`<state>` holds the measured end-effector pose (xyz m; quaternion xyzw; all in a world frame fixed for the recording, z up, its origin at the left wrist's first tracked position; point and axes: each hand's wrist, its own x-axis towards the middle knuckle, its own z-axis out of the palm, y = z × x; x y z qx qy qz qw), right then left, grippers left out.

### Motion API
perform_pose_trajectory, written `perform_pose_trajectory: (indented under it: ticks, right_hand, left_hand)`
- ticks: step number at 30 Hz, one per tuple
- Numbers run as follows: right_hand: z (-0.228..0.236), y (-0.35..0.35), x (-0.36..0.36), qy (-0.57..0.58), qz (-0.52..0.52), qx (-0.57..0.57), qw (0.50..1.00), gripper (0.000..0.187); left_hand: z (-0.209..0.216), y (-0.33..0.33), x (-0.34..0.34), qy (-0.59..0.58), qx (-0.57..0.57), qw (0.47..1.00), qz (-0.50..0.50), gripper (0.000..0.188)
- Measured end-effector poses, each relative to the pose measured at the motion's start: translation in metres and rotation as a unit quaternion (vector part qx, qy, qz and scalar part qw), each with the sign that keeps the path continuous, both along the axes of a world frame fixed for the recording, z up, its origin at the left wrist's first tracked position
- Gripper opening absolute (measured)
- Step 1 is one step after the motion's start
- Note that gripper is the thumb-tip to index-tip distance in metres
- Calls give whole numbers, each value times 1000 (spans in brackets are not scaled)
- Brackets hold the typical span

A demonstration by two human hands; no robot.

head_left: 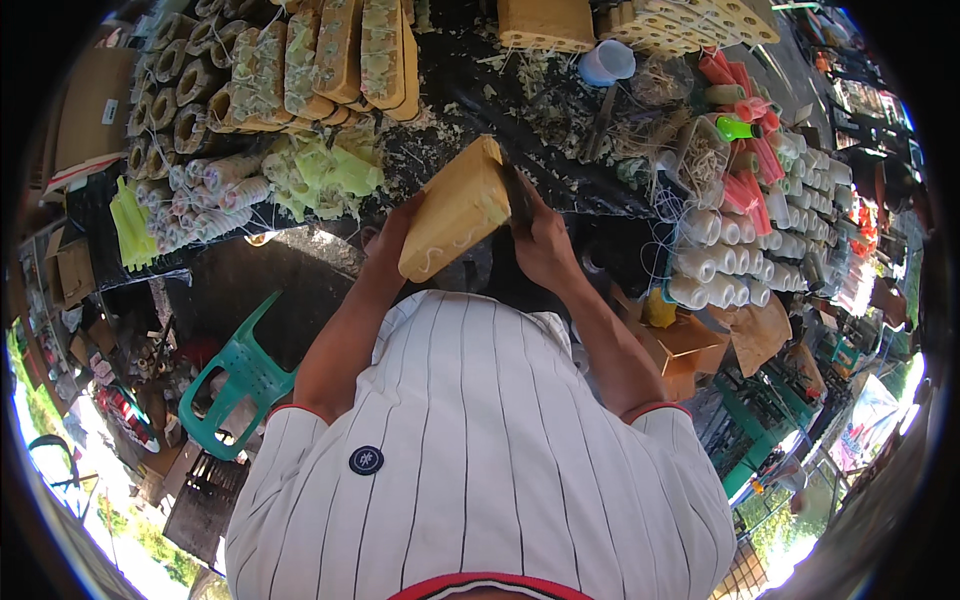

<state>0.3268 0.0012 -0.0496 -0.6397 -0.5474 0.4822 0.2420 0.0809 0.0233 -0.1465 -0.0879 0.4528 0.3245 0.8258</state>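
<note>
Above the table's near edge, a brown paper-covered block (455, 215) is held tilted, with pale string showing on its lower front. My left hand (393, 232) grips the block's left side, its fingers largely hidden behind it. In my right hand (543, 245) is a dark flat blade-like tool (517, 198), held up against the block's right end. Beyond, similar brown blocks (338, 50) with green tissue and strings stand in a row. A heap of pale green tissue pieces (325, 172) lies left of my left hand.
The black-covered table (455, 100) is littered with paper scraps. Bundled hollow tubes (180, 75) stand at left; white rolls (725, 240) and pink tubes (752, 185) at right. A bluish cup (607, 63) is at the back. A green chair (235, 380) and a cardboard box (688, 345) flank me.
</note>
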Motion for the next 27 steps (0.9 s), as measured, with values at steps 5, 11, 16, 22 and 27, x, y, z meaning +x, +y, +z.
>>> perform_pose_trajectory:
  ticks: [5,11,16,22,27]
  right_hand:
    - [-37,21,-27,0,-82,77,994,85]
    - [-37,39,-44,55,-121,-27,991,85]
    - [-37,12,-65,71,-169,88,979,58]
    - [-88,42,-80,112,-201,-33,973,87]
    - [-53,23,-59,120,-147,134,973,92]
  left_hand:
    - [-2,18,-2,-39,-40,998,3,48]
    - [32,28,-14,301,300,839,-341,49]
    - [125,70,17,264,368,835,-313,85]
    - [121,80,34,434,398,671,-451,92]
    - [125,82,38,420,416,676,-441,76]
